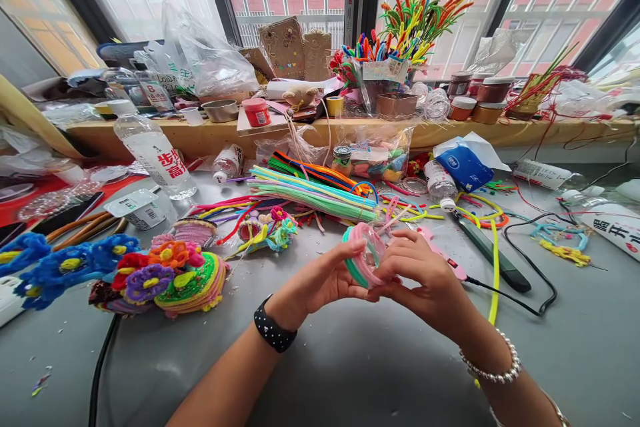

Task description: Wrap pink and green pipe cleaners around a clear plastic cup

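Both hands hold a short round piece wound with pink and mint-green pipe cleaners, tilted so its opening partly shows; something clear and shiny is visible inside. My left hand grips the left side, thumb on top and fingers beneath. Over the right rim, the fingers of my right hand are bent and pinch the edge. Just beyond lies a bundle of pastel pipe cleaners. A pink tool with a black cord, perhaps a glue gun, is partly hidden behind my right hand.
Pipe-cleaner flowers sit at left near a water bottle. A green-and-black utility knife lies at right beside a yellow pipe cleaner and black cord. Paint jars and a box of pipe-cleaner stems stand on the ledge.
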The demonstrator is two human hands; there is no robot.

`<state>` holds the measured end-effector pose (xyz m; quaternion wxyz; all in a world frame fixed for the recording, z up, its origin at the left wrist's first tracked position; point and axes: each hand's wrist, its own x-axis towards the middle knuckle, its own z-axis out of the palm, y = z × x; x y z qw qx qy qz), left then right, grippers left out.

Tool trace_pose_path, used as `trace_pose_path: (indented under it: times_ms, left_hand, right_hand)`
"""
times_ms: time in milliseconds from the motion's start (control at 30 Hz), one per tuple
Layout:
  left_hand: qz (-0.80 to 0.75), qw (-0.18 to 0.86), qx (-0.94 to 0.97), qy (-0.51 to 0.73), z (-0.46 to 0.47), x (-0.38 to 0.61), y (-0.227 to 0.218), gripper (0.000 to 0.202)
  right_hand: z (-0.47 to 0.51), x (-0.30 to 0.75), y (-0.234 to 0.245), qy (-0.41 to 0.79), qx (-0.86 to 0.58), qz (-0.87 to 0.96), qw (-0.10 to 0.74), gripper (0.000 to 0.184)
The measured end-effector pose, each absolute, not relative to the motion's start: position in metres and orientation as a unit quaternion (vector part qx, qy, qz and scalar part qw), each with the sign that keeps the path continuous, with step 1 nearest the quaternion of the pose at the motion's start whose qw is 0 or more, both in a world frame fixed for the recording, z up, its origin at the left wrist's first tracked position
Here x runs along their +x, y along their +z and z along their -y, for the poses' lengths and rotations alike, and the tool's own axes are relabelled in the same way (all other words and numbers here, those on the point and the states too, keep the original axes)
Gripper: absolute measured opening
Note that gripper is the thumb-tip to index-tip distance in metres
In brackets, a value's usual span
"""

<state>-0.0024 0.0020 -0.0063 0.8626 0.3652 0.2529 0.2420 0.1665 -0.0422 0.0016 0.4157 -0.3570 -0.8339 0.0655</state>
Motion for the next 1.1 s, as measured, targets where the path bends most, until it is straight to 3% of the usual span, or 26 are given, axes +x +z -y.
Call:
trace_pose_path:
  times_ms: [367, 567, 733, 900, 1100]
  left_hand:
    - [-0.273, 0.846, 0.376, 0.262, -0.001, -0.004, -0.009, 0.037]
    - [-0.161, 0.827, 0.443, 0.307, 0.000, -0.004, -0.004, 0.047]
    - [-0.182, 0.718, 0.532, 0.411, 0.001, -0.004, -0.002, 0.064]
    - [-0.243, 0.517, 0.675, 0.466, 0.005, -0.002, -0.009, 0.072]
    - [-0.265, 0.361, 0.751, 0.485, 0.008, 0.000, -0.016, 0.087]
  right_hand:
    - [0.042, 0.167, 0.001, 0.041, -0.351, 0.840, 0.411, 0.018]
    - [0.041, 0.165, -0.001, 0.016, -0.330, 0.836, 0.438, 0.013]
    - [0.044, 0.164, -0.001, 0.042, -0.336, 0.810, 0.479, 0.027]
    - [0.045, 0.168, -0.001, 0.137, -0.379, 0.758, 0.513, 0.041]
    - [0.045, 0.169, 0.000, 0.204, -0.406, 0.715, 0.531, 0.016]
